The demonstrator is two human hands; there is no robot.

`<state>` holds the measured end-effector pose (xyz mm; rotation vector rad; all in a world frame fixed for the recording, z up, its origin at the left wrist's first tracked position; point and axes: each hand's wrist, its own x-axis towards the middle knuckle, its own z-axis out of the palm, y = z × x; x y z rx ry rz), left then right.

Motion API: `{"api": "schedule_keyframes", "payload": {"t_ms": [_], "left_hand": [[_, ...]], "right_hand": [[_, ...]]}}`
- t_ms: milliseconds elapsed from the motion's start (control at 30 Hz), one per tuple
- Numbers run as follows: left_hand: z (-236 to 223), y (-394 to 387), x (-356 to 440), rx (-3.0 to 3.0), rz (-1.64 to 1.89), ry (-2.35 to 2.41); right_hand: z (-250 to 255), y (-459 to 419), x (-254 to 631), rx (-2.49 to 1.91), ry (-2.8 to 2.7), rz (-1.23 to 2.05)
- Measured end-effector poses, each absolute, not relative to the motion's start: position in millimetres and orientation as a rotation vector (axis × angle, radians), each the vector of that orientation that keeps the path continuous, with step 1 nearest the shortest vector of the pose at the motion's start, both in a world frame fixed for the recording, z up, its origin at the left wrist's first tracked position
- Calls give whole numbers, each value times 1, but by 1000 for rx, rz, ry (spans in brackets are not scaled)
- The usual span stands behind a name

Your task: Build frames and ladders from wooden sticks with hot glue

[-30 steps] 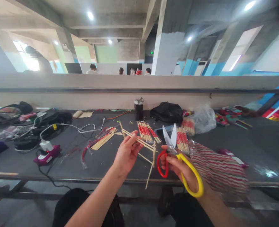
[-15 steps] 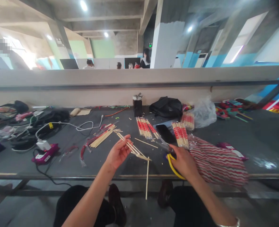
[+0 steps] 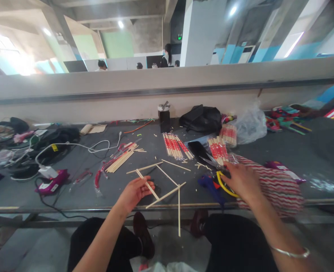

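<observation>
My left hand (image 3: 138, 190) is closed on a frame of thin wooden sticks (image 3: 169, 194), gripping its left stick between thumb and fingers. The frame is four-sided, and one more stick hangs down from its near right corner past the table edge. My right hand (image 3: 242, 179) is closed around scissors (image 3: 226, 186) with a yellow handle; their blades point left, toward a black phone. Just left of the scissors lies a blue glue gun (image 3: 211, 187). A loose stick (image 3: 176, 165) rests beyond the frame.
Red-banded chopstick packs (image 3: 173, 146) lie mid-table, with a bare stick bundle (image 3: 121, 159) to their left. A striped cloth (image 3: 271, 185) sits under my right forearm. Behind are a black bag (image 3: 200, 118) and a clear plastic bag (image 3: 252, 124). Cables and a purple pack (image 3: 53, 182) are at left.
The stick frame has turned to show its open four-sided shape. My right hand has moved right with the scissors, bringing the blue glue gun into fuller view. The camera view has shifted.
</observation>
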<state>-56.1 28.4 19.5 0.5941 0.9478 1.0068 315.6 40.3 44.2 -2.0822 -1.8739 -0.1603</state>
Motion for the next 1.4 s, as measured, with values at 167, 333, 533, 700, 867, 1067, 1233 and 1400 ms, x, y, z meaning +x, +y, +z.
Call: {"api": "schedule_keyframes", "payload": {"t_ms": [167, 333, 533, 700, 867, 1067, 1233, 1400], "left_hand": [[28, 24, -53, 670, 974, 1063], [36, 19, -64, 784, 877, 1209], [36, 3, -58, 1274, 1067, 1515], [34, -12, -14, 1988, 860, 1483], [21, -12, 9, 2320, 538, 1572], [13, -8, 12, 2448, 403, 1667], [11, -7, 12, 2479, 406, 1713], [12, -6, 9, 2472, 448, 1714]], "right_hand": [[38, -15, 253, -1845, -1848, 224], [-8, -65, 194, -1815, -1762, 995], [-37, -69, 170, -1606, -1325, 1548], [-34, -63, 164, -1510, -1257, 1549], [-28, -61, 161, -1498, -1192, 1570], [-30, -62, 161, -1529, -1086, 1583], [-29, -62, 163, -1558, -1106, 1563], [-23, -62, 174, -1580, -1146, 1481]]}}
